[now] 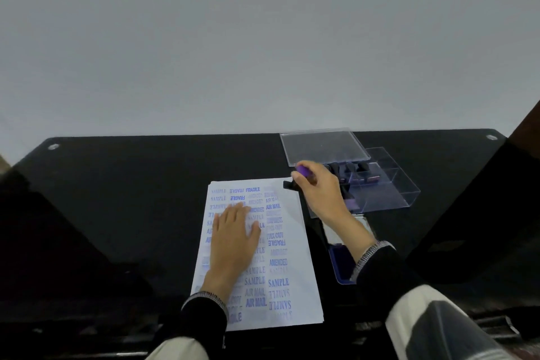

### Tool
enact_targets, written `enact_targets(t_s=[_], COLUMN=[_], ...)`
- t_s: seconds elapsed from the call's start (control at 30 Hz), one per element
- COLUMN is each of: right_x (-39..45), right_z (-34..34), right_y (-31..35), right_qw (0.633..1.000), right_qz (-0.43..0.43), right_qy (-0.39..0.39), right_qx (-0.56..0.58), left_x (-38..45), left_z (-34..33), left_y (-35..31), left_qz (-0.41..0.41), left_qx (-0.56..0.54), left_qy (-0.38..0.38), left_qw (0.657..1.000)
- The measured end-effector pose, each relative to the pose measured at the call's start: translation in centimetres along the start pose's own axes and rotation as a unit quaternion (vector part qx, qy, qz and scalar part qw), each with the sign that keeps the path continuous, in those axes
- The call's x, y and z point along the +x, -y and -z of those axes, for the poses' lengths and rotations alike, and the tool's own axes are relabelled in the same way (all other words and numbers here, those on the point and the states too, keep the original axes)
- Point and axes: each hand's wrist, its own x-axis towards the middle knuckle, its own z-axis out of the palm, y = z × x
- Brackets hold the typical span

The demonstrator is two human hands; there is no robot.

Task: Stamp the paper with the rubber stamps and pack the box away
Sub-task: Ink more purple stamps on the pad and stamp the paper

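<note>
— Looking down at a black table (117,184), what does the person do?

— The left hand (233,238) lies flat on the paper (295,254), fingers straight and slightly spread, likely to keep the sheet from sliding. The right hand (320,190), at one o'clock from the left, pinches one rubber stamp (304,171) with a purple handle; its dark base hovers at or just off the sheet's one o'clock corner, so it may be arriving to print or leaving. Contact cannot be told.

— Where is the box?

— The clear box (394,193) sits at two o'clock from the paper, open, so stamps can be reached. Three dark stamps show plainly inside; others may hide behind the hand. One clear lid (321,145) lies at its eleven o'clock. One blue ink pad (340,263) lies open beside the sheet at three o'clock, under the right forearm.

— How many prints?

— Too many to count: blue words cover the page, among them SAMPLE, FRAGILE, AIR MAIL, AMENDED.
</note>
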Motion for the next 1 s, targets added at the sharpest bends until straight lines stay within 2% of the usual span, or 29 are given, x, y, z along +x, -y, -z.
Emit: enact_targets(t_s=[0.4,1.0], right_x=[4.6,5.1], right_z=[-1.8,-2.5], right_y=[-1.5,-2.7], right_qw=[0.988,0.968], right_qz=[0.017,0.034], right_qy=[0.06,0.081], right_qx=[-0.144,-0.233], left_x=[0.2,0.2], left_z=[-0.4,-0.2], left_y=[0.2,0.1], left_qz=[0.015,0.015], left_qx=[0.001,-0.002], left_qy=[-0.011,-0.01], left_qw=[1.0,1.0])
